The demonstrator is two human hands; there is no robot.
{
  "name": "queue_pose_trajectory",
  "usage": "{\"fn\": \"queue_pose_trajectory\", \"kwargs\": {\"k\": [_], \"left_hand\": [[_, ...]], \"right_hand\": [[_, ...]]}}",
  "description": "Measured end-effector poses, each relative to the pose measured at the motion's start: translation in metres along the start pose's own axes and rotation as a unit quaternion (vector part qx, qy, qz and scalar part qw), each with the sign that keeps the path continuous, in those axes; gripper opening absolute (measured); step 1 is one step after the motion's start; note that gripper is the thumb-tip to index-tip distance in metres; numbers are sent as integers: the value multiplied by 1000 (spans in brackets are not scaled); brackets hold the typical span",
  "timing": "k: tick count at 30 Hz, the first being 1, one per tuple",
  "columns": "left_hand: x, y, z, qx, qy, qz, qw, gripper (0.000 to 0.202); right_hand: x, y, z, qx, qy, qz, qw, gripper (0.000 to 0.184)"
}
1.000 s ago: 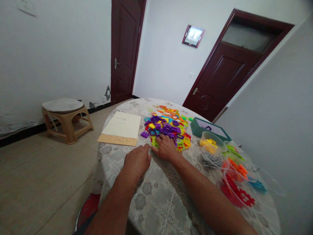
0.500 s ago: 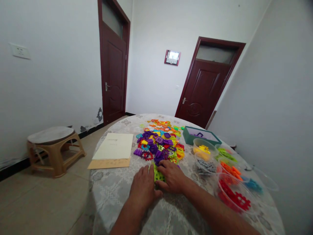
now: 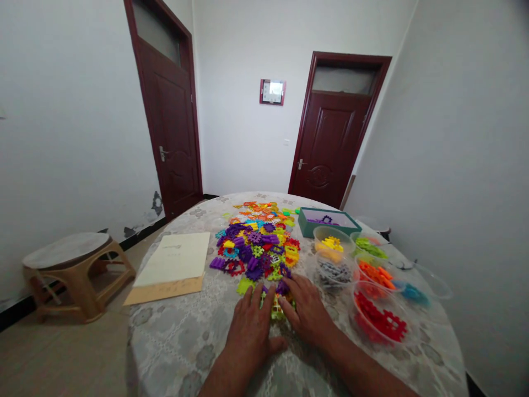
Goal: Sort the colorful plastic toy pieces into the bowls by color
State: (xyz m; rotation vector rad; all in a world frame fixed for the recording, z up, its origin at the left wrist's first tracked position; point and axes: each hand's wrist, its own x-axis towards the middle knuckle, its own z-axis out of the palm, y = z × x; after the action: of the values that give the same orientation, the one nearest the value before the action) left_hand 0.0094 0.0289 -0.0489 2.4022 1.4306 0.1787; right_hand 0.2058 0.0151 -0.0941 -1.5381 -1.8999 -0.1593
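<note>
Over the near edge of a heap of plastic building pieces (image 3: 256, 248) lie both my hands. My left hand (image 3: 253, 325) is palm down with its fingers stretched out, the fingertips on or just above a few pieces. Beside it, my right hand (image 3: 308, 309) has its fingers apart and touches the purple and green pieces at the heap's near right. Yellow-green toothed pieces (image 3: 279, 310) show between the two hands. A light green piece (image 3: 244, 285) lies just beyond my left fingertips. What is under the palms is hidden.
To the right stand clear tubs of yellow (image 3: 330, 245), grey (image 3: 334, 271), green (image 3: 370, 247), orange (image 3: 376, 274) and red pieces (image 3: 380, 317). Behind them is a green box (image 3: 306, 225). Papers (image 3: 173, 259) lie left on the round table; a stool (image 3: 78, 275) stands beyond.
The view has swung to the right. My hands have shifted at the heap's near edge and my right fingers have spread. The light green piece now shows beyond my left hand.
</note>
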Motion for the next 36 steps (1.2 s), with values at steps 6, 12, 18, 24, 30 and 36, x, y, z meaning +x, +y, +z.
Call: {"fn": "queue_pose_trajectory", "kwargs": {"k": [6,12,18,24,30,36], "left_hand": [[6,2,6,38,4,5,999,100],[7,-10,-1,80,13,20,997,88],[3,-25,-16,95,46,-50,993,70],[-10,-13,-21,82,41,7,996,65],[-12,6,-11,57,-4,11,998,99],[1,-6,2,83,50,19,995,83]], "right_hand": [[-5,-6,20,60,1,41,997,52],[-12,-12,28,134,-16,14,991,65],[-11,-2,27,124,-22,-12,992,66],[-11,11,39,65,7,15,998,56],[-9,10,36,92,-6,5,996,45],[-2,9,18,158,-19,-20,987,42]]}}
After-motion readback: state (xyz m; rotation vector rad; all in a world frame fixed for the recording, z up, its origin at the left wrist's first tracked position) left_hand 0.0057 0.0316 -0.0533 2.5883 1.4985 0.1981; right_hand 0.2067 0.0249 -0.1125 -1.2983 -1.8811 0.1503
